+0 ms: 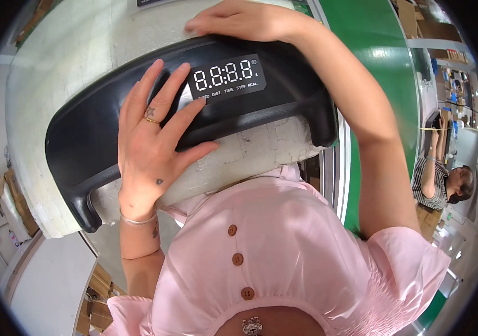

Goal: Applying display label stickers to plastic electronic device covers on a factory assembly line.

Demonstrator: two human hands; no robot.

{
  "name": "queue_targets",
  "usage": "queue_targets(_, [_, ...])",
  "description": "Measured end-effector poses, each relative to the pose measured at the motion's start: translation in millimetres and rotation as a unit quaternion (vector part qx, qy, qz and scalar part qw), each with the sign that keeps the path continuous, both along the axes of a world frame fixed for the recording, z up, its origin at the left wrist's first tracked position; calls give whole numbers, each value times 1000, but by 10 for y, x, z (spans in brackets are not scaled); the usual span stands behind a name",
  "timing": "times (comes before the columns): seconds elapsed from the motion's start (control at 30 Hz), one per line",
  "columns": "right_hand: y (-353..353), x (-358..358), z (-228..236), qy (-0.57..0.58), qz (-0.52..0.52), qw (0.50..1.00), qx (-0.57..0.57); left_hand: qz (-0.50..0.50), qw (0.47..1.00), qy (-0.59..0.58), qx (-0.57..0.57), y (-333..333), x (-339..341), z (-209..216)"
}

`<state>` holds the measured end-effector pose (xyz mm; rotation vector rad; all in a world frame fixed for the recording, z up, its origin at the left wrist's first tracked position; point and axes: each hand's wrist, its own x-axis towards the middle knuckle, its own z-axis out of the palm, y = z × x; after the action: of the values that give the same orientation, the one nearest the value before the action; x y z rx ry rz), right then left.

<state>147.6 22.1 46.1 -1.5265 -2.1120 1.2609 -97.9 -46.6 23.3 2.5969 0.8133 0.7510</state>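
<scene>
The console (pixel 208 120) lies face up on the pale pad (pixel 104 47), right in front of you, its two stubby ends curving toward your body and its display (pixel 227 78) lit. Your left hand (pixel 149 140) rests on its top with the fingers spread and loose, clenching nothing, a fingertip at the display's lower edge. Your right hand (pixel 250 19) reaches over the far edge, fingers together and blurred; whether they press, grasp or only pass over it, I cannot tell. The step in hand looks like steadying the console while working along its far side; from here, the next move seems to call for light left-hand pressure, kept off the display. Watch the right end: it sits at the pad's edge, beside the green surface (pixel 373 67), so there is little margin that way. Bare pad gives room beyond the far edge and to the left; your torso limits the near side. A co-worker (pixel 429 179) is well apart, to the right.
</scene>
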Motion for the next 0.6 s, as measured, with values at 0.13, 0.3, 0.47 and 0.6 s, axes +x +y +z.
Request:
queue_targets(0.13, [149, -358, -23, 29, 55, 984, -164, -16, 997, 2, 73, -57, -117, 35])
queue_targets(0.3, [-263, -100, 921, -19, 107, 994, -6, -16, 979, -32, 203, -373, -52, 188])
queue_targets(0.47, [-959, 735, 1931, -65, -50, 993, 89, -90, 978, -104, 157, -203, -54, 425])
queue_targets(0.6, [-1468, 1576, 1984, -266, -272, 865, 326, -59, 991, -26, 115, 275, -42, 196])
